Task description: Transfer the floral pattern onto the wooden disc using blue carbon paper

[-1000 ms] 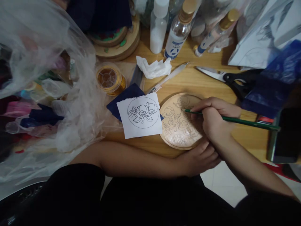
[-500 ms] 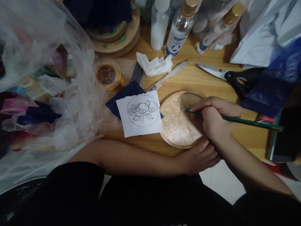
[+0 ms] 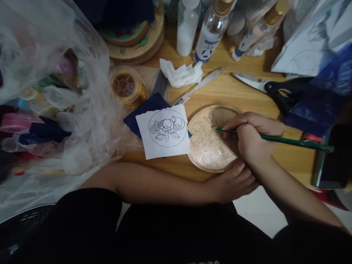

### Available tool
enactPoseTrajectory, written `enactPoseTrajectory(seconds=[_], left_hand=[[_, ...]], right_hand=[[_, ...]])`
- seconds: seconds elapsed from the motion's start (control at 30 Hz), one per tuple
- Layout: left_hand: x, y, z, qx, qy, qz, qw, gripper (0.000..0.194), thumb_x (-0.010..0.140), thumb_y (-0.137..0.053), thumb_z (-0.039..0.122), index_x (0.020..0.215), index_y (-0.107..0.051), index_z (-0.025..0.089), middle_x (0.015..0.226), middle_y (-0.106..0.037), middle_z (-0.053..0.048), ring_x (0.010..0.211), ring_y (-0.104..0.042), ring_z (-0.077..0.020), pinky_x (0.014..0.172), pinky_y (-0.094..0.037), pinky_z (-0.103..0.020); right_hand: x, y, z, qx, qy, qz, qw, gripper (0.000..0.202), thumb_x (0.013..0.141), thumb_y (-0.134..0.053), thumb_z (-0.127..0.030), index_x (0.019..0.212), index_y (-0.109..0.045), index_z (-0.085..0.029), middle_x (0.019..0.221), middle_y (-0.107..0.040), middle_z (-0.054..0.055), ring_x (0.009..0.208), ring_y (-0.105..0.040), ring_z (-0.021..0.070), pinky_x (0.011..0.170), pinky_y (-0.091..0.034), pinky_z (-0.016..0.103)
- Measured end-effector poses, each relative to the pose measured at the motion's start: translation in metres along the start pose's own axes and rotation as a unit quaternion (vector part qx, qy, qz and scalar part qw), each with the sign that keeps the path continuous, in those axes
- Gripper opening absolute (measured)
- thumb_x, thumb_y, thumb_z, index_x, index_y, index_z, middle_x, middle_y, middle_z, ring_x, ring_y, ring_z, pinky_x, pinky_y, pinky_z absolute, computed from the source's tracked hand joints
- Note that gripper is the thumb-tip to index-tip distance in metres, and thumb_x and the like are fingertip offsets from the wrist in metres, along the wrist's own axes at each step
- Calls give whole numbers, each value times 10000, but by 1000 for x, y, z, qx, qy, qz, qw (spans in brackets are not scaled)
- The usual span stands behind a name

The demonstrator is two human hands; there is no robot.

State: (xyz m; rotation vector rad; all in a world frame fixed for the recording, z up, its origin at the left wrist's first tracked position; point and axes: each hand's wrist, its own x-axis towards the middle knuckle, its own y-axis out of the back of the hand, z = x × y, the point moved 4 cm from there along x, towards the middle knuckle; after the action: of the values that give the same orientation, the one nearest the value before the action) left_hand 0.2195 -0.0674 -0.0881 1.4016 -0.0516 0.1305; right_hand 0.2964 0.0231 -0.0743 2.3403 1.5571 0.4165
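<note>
A round wooden plate (image 3: 203, 157) lies near the table's front edge, with a floral pattern in dark lines on it. My right hand (image 3: 251, 135) pinches a long green pencil (image 3: 294, 142), whose tip rests at the plate's upper middle. At the plate's lower right rim, my left hand (image 3: 235, 183) has its fingers wrapped round the edge; the thumb is mostly hidden beneath my right hand. Left of the plate, a white paper (image 3: 167, 143) with a flower drawing in a circle lies over a dark blue sheet (image 3: 148, 106).
Behind the plate are a pen (image 3: 202, 85), crumpled tissue (image 3: 181, 74) and black-handled scissors (image 3: 275, 90). Bottles (image 3: 210, 36) stand at the back. A wire spool (image 3: 128, 88) and a plastic bag (image 3: 93, 121) are left. A phone (image 3: 334, 161) lies at the right.
The view has shifted very slightly. Both hands, the pencil and the plate show almost the same positions.
</note>
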Motion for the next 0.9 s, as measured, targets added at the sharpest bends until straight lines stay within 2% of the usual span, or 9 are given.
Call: enactPoseTrajectory(seconds=[0.17,0.37,0.57,0.9], left_hand=[[0,-2,2,3,26,31,999,444,953,-240,117,1310,-504,122,1274,-587,-94,1172,-526,-193,1062,-377,-365],[0,-3,2,5,-2,-10,1000,432,962,-291,162,1365,-435,107,1341,-529,-134,1209,-508,-209,1082,-367,-372],[0,-1,0,-5,9,15,1000,433,958,-254,117,1311,-504,124,1273,-590,-97,1181,-530,-192,1070,-381,-363],[1,0,0,-2,-9,-24,1000,424,962,-315,169,1360,-447,112,1345,-530,-137,1206,-519,-210,1086,-376,-368]], right_hand=[[0,1,-1,-4,0,30,1000,292,635,-427,-31,566,-673,-172,512,-622,-31,463,-553,81,441,-425,187],[1,1,-3,-20,-1,26,999,286,642,-433,-37,567,-674,-170,516,-623,-36,465,-549,71,449,-425,178],[1,1,-2,-18,2,4,1000,266,644,-448,-45,560,-669,-167,517,-625,-34,470,-561,78,448,-432,183],[0,1,0,-21,6,5,1000,265,646,-450,-57,569,-671,-183,528,-629,-40,468,-554,78,451,-436,186]])
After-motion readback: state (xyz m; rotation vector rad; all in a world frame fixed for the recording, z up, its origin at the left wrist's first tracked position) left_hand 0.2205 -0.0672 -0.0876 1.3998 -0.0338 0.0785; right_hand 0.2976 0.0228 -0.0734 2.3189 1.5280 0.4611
